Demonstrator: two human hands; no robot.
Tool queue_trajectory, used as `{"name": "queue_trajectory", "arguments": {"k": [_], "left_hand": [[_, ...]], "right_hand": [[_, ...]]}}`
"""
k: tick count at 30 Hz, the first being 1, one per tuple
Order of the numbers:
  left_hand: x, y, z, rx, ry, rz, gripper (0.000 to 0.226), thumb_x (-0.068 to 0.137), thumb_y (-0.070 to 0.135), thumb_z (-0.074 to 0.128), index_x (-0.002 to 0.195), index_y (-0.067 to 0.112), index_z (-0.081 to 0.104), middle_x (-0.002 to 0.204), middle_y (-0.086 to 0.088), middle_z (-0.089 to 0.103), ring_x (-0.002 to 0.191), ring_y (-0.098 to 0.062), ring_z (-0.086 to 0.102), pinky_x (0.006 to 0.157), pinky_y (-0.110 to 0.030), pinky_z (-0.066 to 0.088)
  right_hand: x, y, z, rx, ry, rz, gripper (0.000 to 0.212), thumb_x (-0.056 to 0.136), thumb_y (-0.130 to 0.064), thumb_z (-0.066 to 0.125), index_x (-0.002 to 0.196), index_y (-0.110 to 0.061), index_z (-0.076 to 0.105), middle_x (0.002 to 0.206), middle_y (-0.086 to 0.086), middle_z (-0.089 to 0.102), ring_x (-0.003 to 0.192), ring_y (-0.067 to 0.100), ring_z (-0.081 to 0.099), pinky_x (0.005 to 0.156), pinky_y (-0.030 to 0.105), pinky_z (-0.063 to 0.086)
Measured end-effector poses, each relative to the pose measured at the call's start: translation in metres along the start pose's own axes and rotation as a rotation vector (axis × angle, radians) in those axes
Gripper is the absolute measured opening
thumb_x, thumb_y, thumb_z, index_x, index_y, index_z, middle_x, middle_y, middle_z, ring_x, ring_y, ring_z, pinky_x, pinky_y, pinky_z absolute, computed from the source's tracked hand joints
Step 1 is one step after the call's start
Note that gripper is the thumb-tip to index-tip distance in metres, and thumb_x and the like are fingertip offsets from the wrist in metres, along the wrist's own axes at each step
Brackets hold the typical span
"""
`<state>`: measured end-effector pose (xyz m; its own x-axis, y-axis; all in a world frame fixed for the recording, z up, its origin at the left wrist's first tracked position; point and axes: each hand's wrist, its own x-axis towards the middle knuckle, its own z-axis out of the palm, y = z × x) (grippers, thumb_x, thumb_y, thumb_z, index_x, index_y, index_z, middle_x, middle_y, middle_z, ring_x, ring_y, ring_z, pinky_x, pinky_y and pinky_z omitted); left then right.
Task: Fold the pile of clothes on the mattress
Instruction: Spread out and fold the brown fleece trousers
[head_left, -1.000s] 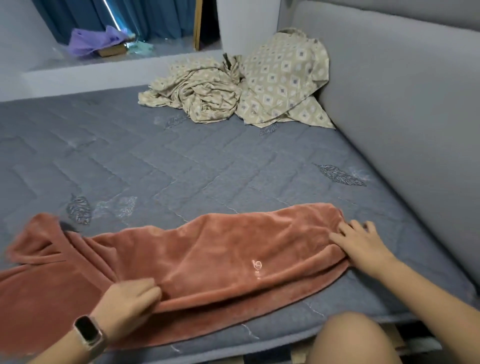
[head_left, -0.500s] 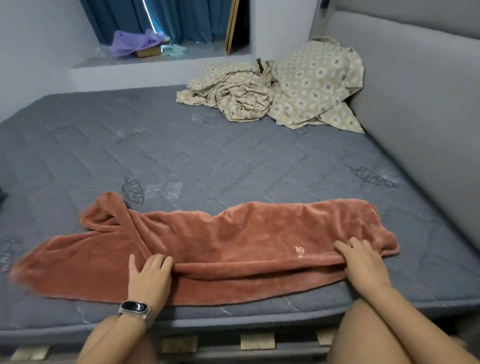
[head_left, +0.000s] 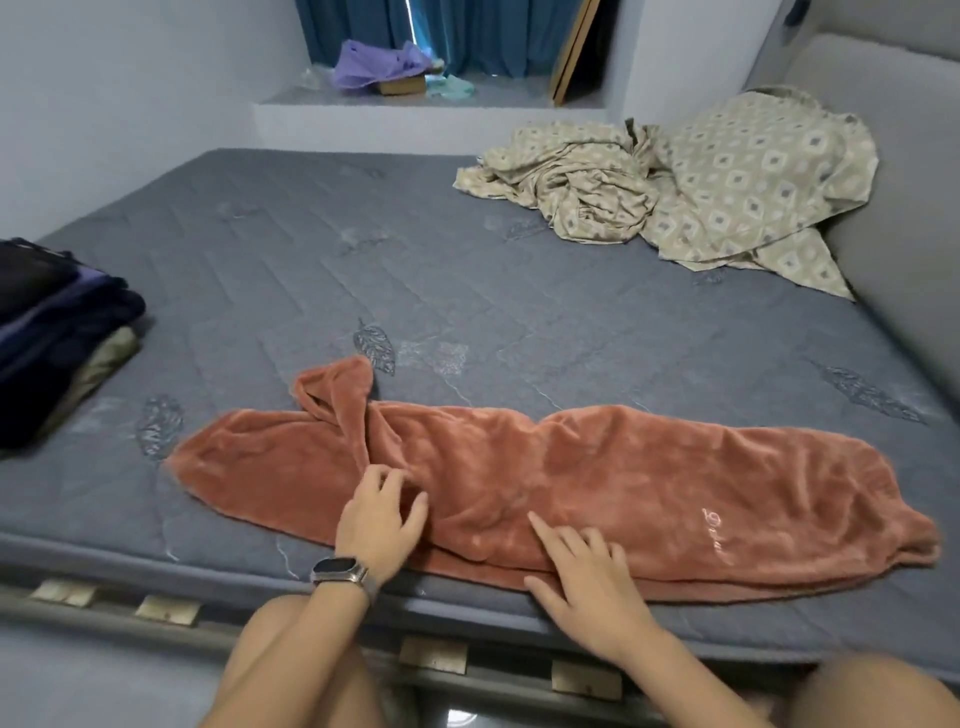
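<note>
Fleece garment (head_left: 597, 483) lies flat, apparently folded lengthwise.

The stack of dark folded clothes (head_left: 49, 332) is cut off by the left edge, so its full extent cannot be seen. The embroidered lettering (head_left: 717, 538) on the rust fleece garment (head_left: 597, 478) is too small to be read. Part of the garment's near edge is hidden under the right hand (head_left: 592, 587). The items on the window ledge (head_left: 405, 98) are blurred beyond telling. Both forearms are cropped by the bottom edge.
</note>
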<state>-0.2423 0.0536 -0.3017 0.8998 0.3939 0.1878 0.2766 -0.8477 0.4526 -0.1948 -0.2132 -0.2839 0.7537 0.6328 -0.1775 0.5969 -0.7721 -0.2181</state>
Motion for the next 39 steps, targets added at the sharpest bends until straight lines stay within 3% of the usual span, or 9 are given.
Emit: {"name": "queue_trajectory", "arguments": {"k": [6,10,12,17,22,26,31,35,39], "left_hand": [[0.03,-0.046,-0.019,-0.174,0.043,-0.592,0.047,0.08,0.046,0.069,0.109,0.01,0.058,0.121,-0.016,0.046,0.107,-0.036,0.054,0.096,-0.034,0.041],[0.051,-0.059,-0.023,-0.369,0.09,-0.703,0.071,0.074,0.052,0.073,0.122,0.005,0.051,0.122,-0.012,0.059,0.114,-0.03,0.055,0.095,-0.034,0.042],[0.055,-0.057,-0.019,-0.358,0.118,-0.696,0.077,0.071,0.056,0.074,0.126,0.009,0.048,0.12,-0.004,0.062,0.115,-0.026,0.056,0.095,-0.036,0.043],[0.057,-0.055,-0.009,-0.24,0.196,-0.538,0.074,0.068,0.051,0.076,0.125,0.015,0.046,0.113,0.003,0.062,0.108,-0.024,0.06,0.09,-0.042,0.048],[0.078,-0.067,-0.016,-0.348,0.285,-0.489,0.03,0.083,0.029,0.064,0.106,0.01,0.064,0.097,-0.009,0.07,0.094,-0.032,0.064,0.08,-0.035,0.046],[0.078,-0.064,-0.042,-0.521,0.582,-0.597,0.044,0.094,0.033,0.046,0.071,-0.002,0.06,0.07,-0.016,0.062,0.071,-0.032,0.052,0.066,-0.032,0.032],[0.066,-0.088,-0.081,-1.196,0.977,-0.969,0.032,0.093,0.007,0.032,0.065,0.006,0.048,0.059,-0.001,0.058,0.055,-0.013,0.052,0.054,-0.03,0.039],[0.056,-0.136,-0.079,-1.205,0.757,-1.043,0.026,0.087,0.038,0.054,0.085,0.013,0.055,0.077,-0.002,0.058,0.062,-0.009,0.057,0.051,-0.024,0.048],[0.061,-0.142,-0.057,-0.888,0.383,-0.968,0.079,0.055,0.057,0.085,0.109,0.005,0.059,0.105,-0.002,0.065,0.096,-0.017,0.063,0.094,-0.038,0.051]], "right_hand": [[0.029,-0.037,0.003,-0.061,-0.083,-0.016,0.084,0.076,-0.068,-0.018,0.141,-0.052,0.032,0.12,-0.005,0.056,0.111,0.026,0.044,0.086,0.041,0.034],[0.074,-0.06,-0.005,-0.032,0.282,0.053,0.039,0.083,-0.061,0.052,0.1,-0.028,0.067,0.102,0.0,0.06,0.096,0.027,0.057,0.075,0.04,0.048],[0.091,-0.077,-0.006,-0.026,0.296,0.109,0.058,0.065,-0.053,0.078,0.116,-0.029,0.062,0.12,0.004,0.058,0.11,0.031,0.055,0.082,0.044,0.049],[0.122,-0.099,0.013,-0.029,-0.109,0.099,0.072,0.088,-0.063,0.048,0.149,-0.048,0.013,0.163,-0.003,0.0,0.149,0.027,-0.007,0.115,0.06,0.001],[0.132,-0.098,0.009,-0.045,-0.201,0.127,0.072,0.086,-0.065,0.051,0.147,-0.051,0.015,0.162,-0.005,0.0,0.149,0.027,-0.005,0.115,0.06,0.003],[0.136,-0.103,0.004,-0.044,-0.212,0.154,0.075,0.084,-0.062,0.057,0.146,-0.051,0.017,0.162,-0.005,0.002,0.149,0.028,-0.003,0.114,0.061,0.005],[0.136,-0.107,0.002,-0.053,-0.206,0.153,0.075,0.081,-0.062,0.061,0.144,-0.052,0.021,0.161,-0.004,0.006,0.148,0.029,0.0,0.113,0.061,0.008],[0.139,-0.12,-0.012,-0.078,-0.167,0.167,0.073,0.073,-0.057,0.07,0.138,-0.047,0.037,0.149,0.003,0.024,0.14,0.031,0.017,0.11,0.062,0.014],[0.142,-0.151,-0.011,0.067,0.072,0.068,0.046,0.074,-0.059,0.062,0.113,-0.036,0.056,0.122,-0.005,0.043,0.118,0.021,0.038,0.096,0.039,0.034]]}}
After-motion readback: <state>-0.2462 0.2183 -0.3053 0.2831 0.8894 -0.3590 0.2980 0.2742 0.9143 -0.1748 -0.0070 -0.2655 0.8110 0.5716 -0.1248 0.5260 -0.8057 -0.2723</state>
